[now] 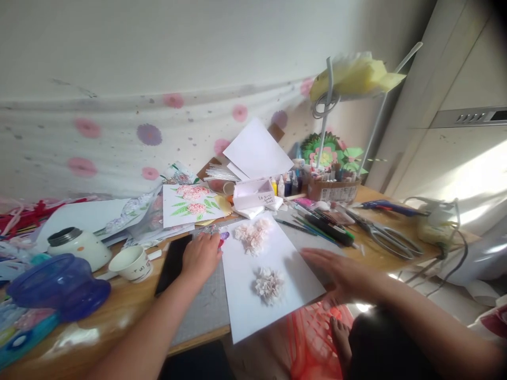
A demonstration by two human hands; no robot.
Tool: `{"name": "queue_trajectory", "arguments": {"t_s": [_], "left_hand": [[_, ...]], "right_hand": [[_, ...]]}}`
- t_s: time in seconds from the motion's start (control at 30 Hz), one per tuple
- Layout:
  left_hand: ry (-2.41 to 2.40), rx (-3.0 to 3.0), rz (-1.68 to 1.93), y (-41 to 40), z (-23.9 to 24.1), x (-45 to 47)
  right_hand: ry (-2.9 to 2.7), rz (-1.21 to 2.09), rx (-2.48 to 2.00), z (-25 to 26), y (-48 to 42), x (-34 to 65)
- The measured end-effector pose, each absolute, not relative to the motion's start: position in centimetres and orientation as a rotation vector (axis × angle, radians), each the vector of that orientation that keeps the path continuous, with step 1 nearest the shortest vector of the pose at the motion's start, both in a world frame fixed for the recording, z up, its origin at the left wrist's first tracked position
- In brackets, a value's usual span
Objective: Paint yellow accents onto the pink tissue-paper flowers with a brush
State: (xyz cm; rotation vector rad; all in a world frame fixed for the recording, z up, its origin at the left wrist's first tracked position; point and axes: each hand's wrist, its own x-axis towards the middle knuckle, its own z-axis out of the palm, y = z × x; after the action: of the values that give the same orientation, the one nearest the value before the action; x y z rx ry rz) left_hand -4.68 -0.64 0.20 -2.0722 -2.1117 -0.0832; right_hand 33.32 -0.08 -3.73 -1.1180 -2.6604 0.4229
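Observation:
A white sheet of paper lies on the desk with two pale pink paper flowers on it, one near the top and one in the middle. My left hand rests at the sheet's upper left corner, fingers curled over a small purple object; what it grips is not clear. My right hand lies flat with fingers stretched out, pressing on the sheet's right edge.
A black phone lies left of my left hand, beside a white cup, a white jar and a blue bowl. Behind are a painted flower picture, a white box, paint bottles, brushes and scissors.

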Motion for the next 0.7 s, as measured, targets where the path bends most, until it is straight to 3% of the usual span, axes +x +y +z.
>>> {"name": "queue_trajectory", "arguments": {"t_s": [0.33, 0.7], "left_hand": [[-2.223, -2.045, -0.299, -0.5, 1.3, -5.2], [-2.659, -2.270, -1.198, -14.6, -1.5, -2.4]], "right_hand": [[-2.572, 0.272, -0.993, -4.9, -3.6, 32.6], [-2.283, 0.312, -1.016, -2.1, -3.4, 32.6]]}}
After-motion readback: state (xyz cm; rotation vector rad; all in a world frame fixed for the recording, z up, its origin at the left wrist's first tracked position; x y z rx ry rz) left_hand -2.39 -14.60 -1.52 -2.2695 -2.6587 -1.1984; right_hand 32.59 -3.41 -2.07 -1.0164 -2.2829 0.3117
